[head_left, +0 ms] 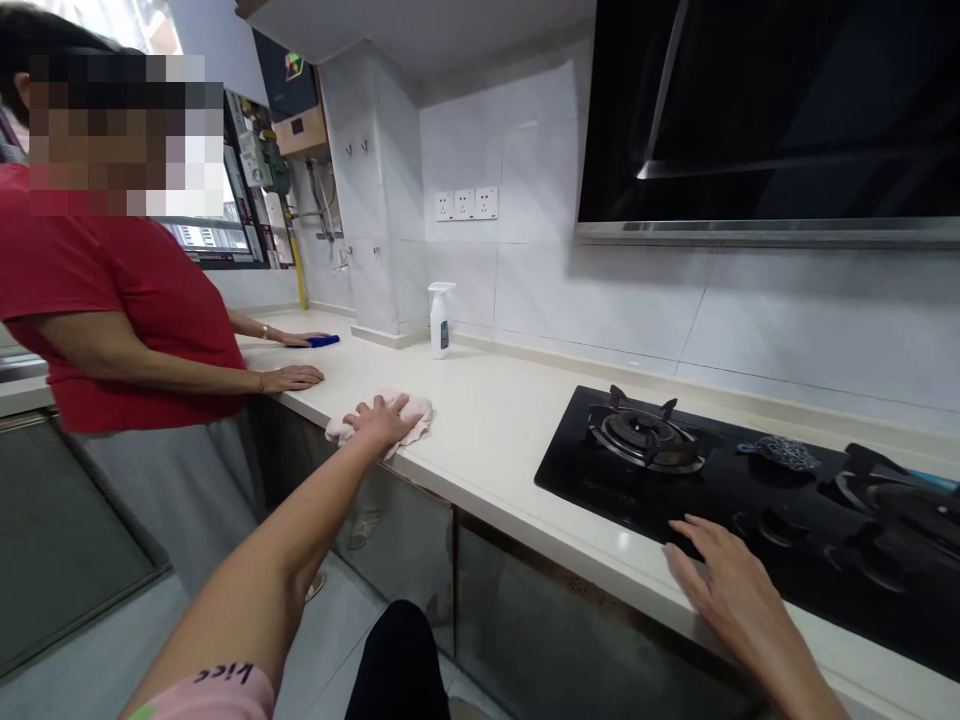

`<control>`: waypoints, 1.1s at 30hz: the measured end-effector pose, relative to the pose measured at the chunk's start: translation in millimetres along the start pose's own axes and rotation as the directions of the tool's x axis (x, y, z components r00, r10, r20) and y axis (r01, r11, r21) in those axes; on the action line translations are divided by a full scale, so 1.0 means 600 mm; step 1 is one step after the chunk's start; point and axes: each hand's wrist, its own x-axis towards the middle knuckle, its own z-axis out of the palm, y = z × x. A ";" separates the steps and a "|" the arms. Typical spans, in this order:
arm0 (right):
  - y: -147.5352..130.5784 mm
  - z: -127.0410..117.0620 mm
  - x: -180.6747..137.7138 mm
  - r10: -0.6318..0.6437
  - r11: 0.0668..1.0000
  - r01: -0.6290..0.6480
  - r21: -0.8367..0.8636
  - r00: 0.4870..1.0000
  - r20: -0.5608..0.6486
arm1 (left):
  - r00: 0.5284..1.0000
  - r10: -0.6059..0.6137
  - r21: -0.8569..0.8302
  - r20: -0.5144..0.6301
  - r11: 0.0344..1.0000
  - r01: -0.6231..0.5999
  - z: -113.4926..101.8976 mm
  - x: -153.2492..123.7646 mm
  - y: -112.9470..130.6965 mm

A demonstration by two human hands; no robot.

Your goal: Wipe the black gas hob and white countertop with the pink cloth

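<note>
My left hand (379, 424) presses on a crumpled pale pink cloth (417, 412) at the front edge of the white countertop (487, 400), its fingers bent into the fabric. Part of the cloth is hidden under the palm. My right hand (724, 575) holds nothing; its fingers are stretched out and rest at the front edge of the black gas hob (585, 480). Between the hands lies bare counter surface and the hob's left corner. Beyond the pink cloth, a white spray bottle (439, 325) stands upright near the wall.
A person in a red shirt (142, 290) stands at the left, one hand on a blue cloth (322, 341), the other at the counter edge. A steel wool scrubber (784, 453) lies on the hob. A black range hood (765, 120) hangs above. Cabinet doors (570, 610) are below.
</note>
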 end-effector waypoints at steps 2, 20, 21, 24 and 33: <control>-0.005 0.000 -0.002 -0.009 1.000 0.009 -0.020 1.000 -0.010 | 1.000 0.008 0.023 -0.022 1.000 -0.007 0.002 0.008 0.013; -0.024 -0.023 0.004 0.009 0.999 -0.006 -0.049 0.998 0.057 | 0.858 0.506 -0.066 -0.091 0.857 -0.512 0.073 -0.075 0.375; -0.024 -0.024 0.004 0.010 0.999 -0.008 -0.043 0.998 0.063 | 0.844 0.528 -0.071 -0.090 0.842 -0.535 0.073 -0.084 0.388; -0.024 -0.027 0.005 0.023 1.000 -0.021 -0.023 0.997 0.074 | 0.804 0.588 -0.076 -0.094 0.801 -0.594 0.069 -0.109 0.406; -0.006 -0.018 0.003 0.031 0.999 -0.033 0.043 0.998 0.059 | 0.689 0.719 -0.009 -0.091 0.691 -0.723 0.044 -0.205 0.278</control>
